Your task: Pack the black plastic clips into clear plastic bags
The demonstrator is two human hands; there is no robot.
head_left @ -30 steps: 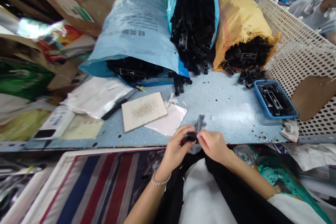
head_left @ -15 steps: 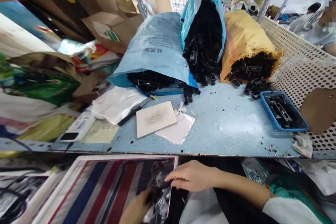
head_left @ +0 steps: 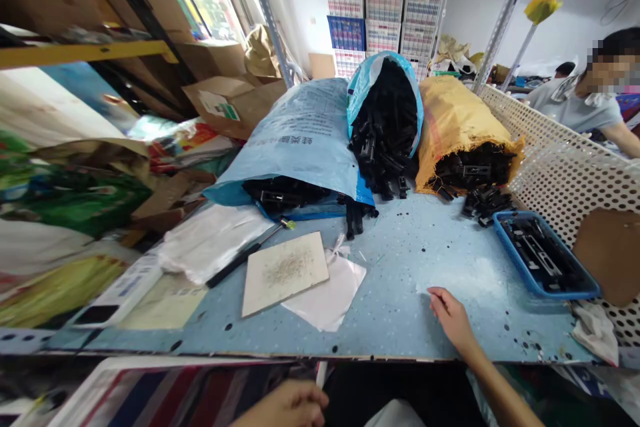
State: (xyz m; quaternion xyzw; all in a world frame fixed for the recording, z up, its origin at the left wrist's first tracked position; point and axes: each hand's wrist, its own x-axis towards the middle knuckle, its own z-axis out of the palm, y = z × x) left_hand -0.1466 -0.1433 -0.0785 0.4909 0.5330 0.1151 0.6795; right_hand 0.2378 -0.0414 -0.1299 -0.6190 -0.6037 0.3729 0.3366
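My right hand [head_left: 451, 317] lies flat on the pale blue table [head_left: 410, 267] near its front edge, fingers stretched out and holding nothing. My left hand [head_left: 290, 407] is low at the bottom of the view, below the table edge, beside the striped bag [head_left: 165, 393]. Its fingers are curled and I cannot make out whether anything is in them. A beige board [head_left: 285, 271] and a clear plastic bag [head_left: 330, 297] lie on the table left of my right hand.
Two blue sacks [head_left: 305, 140] and a yellow sack [head_left: 460, 127] spill black plastic parts at the back. A blue tray [head_left: 545, 257] of parts stands right, by a perforated white panel [head_left: 565, 160]. Another person [head_left: 590, 100] sits beyond it. Boxes and bags crowd the left.
The view tilted upward. My right hand rose from the striped bag onto the table and lies flat. My left hand stays low; the black part and wrapper are out of sight.
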